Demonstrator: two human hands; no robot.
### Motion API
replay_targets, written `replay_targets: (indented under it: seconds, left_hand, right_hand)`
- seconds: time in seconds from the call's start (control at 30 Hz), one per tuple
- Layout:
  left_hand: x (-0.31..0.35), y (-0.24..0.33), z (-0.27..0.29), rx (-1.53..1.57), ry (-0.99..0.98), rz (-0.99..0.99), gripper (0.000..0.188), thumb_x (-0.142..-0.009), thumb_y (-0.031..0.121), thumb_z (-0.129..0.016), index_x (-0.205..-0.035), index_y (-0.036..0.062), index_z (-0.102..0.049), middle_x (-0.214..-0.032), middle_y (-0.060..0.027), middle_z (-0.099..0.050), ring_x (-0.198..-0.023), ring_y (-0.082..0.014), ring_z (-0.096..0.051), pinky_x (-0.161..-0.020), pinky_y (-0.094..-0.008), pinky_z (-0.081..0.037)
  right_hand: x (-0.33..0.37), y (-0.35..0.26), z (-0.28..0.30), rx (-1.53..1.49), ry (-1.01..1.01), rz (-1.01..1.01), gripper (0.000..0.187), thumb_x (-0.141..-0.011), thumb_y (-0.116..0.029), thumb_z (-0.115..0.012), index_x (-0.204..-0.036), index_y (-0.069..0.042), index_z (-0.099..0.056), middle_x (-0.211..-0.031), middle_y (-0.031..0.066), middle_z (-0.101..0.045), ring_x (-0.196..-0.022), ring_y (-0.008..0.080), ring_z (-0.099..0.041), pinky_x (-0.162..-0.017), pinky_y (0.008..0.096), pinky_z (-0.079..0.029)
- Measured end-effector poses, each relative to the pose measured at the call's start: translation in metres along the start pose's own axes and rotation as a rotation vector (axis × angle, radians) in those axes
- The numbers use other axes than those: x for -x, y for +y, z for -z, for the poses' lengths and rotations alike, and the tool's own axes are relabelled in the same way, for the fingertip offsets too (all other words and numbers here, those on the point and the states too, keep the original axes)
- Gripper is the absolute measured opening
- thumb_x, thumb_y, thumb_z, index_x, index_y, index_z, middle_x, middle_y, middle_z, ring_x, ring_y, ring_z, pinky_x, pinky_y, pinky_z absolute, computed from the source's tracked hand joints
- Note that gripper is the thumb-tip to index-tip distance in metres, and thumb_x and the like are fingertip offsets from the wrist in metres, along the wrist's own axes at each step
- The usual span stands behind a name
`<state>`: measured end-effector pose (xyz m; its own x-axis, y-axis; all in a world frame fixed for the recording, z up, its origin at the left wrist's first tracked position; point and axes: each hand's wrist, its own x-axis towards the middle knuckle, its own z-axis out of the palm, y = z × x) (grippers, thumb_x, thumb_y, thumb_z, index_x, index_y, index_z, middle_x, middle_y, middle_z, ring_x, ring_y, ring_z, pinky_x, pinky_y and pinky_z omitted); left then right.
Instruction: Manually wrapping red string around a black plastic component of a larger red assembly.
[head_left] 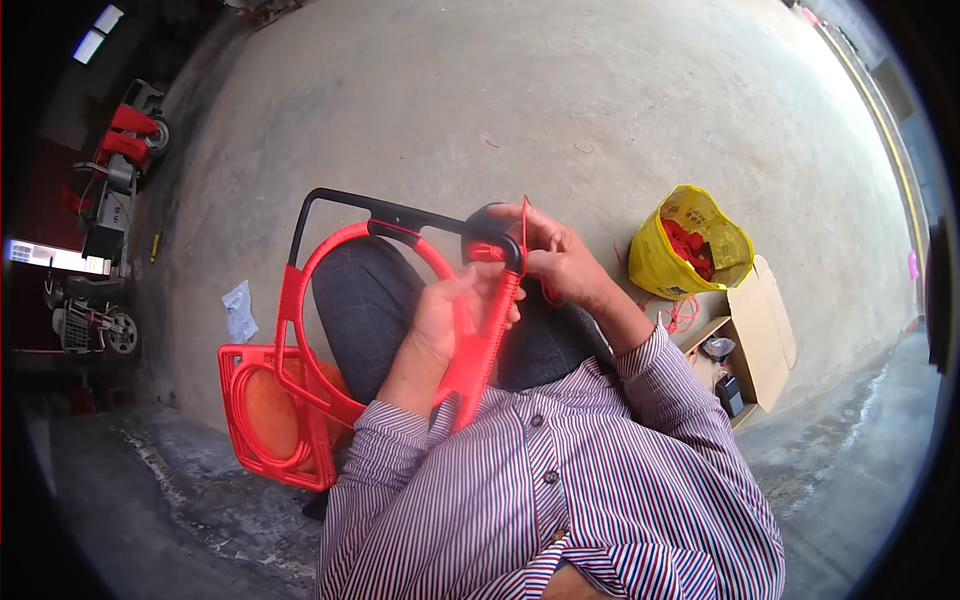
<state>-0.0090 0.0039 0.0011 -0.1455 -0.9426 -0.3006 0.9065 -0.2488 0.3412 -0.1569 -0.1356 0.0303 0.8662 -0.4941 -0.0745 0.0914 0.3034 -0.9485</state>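
On my lap lies a black rectangular frame [345, 199] with rounded corners and a ring inside it. Red cord covers the ring and much of the sides, while the far bar is mostly bare black. My left hand [440, 315] is closed around the red-wrapped right side of this frame. Close to the far right corner, my right hand [568, 262] has its fingers pinched on a strand of red cord [525, 215]. A loop of that strand stands up above the fingers. Motion blurs the wrapped bar and parts of both hands.
A yellow bag [648, 255] with red material inside stands at the right. Beside it are an open cardboard box [765, 335] and loose red cord [683, 316]. Several red wrapped frames [236, 425] lean at my left, near crumpled pale plastic [240, 312]. Scooters [112, 200] are parked far left.
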Motion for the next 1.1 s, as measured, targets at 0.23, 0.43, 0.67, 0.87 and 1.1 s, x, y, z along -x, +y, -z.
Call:
replay_targets:
  seconds: [0.23, 0.43, 0.67, 0.87, 1.1]
  left_hand:
    - [-0.004, -0.001, 0.006, -0.035, 0.024, 0.018, 0.044, -0.094, 0.034, -0.048, -0.120, -0.0015, -0.055, -0.106, -0.0259, -0.062, -0.085, -0.0358, -0.064, -0.076, -0.0422, -0.053]
    - [-0.007, -0.002, 0.004, -0.046, 0.037, 0.006, 0.042, -0.095, 0.032, -0.047, -0.119, -0.0012, -0.056, -0.105, -0.0260, -0.062, -0.085, -0.0368, -0.064, -0.076, -0.0429, -0.053]
    - [0.003, 0.012, 0.011, -0.048, 0.031, -0.036, 0.041, -0.095, 0.034, -0.046, -0.119, 0.0018, -0.056, -0.103, -0.0233, -0.063, -0.086, -0.0330, -0.065, -0.076, -0.0418, -0.052]
    - [0.022, 0.033, 0.003, 0.062, -0.013, 0.013, 0.039, -0.094, 0.031, -0.049, -0.120, 0.0027, -0.056, -0.102, -0.0248, -0.061, -0.082, -0.0358, -0.064, -0.075, -0.0447, -0.053]
    - [0.020, 0.017, 0.001, 0.163, -0.061, 0.046, 0.043, -0.095, 0.033, -0.049, -0.119, -0.0015, -0.056, -0.102, -0.0252, -0.062, -0.090, -0.0350, -0.064, -0.080, -0.0428, -0.053]
  right_hand:
    - [-0.007, -0.007, -0.014, 0.032, -0.049, -0.260, 0.020, -0.090, -0.007, -0.061, -0.109, 0.001, -0.061, -0.100, 0.0074, -0.062, -0.101, 0.0143, -0.059, -0.086, 0.0293, -0.048]
    - [-0.007, -0.001, 0.018, 0.100, 0.221, 0.324, 0.020, -0.090, -0.011, -0.062, -0.106, 0.002, -0.063, -0.100, 0.0053, -0.064, -0.097, 0.0132, -0.058, -0.088, 0.0281, -0.045]
    - [0.075, -0.036, 0.098, 0.053, 0.145, -0.034, 0.028, -0.094, -0.019, -0.054, -0.113, 0.000, -0.061, -0.112, 0.0101, -0.064, -0.101, 0.0191, -0.060, -0.089, 0.0355, -0.047]
    - [0.157, 0.004, 0.209, -0.705, 0.471, 0.171, 0.023, -0.101, -0.032, -0.046, -0.100, -0.012, -0.056, -0.060, -0.0083, -0.031, -0.045, 0.0029, -0.026, -0.045, 0.0205, -0.032]
    - [0.105, 0.018, 0.110, -0.225, 0.782, -0.073, 0.004, -0.089, -0.017, -0.059, -0.091, -0.015, -0.057, -0.058, -0.0125, -0.035, -0.044, 0.0000, -0.029, -0.039, 0.0194, -0.022]
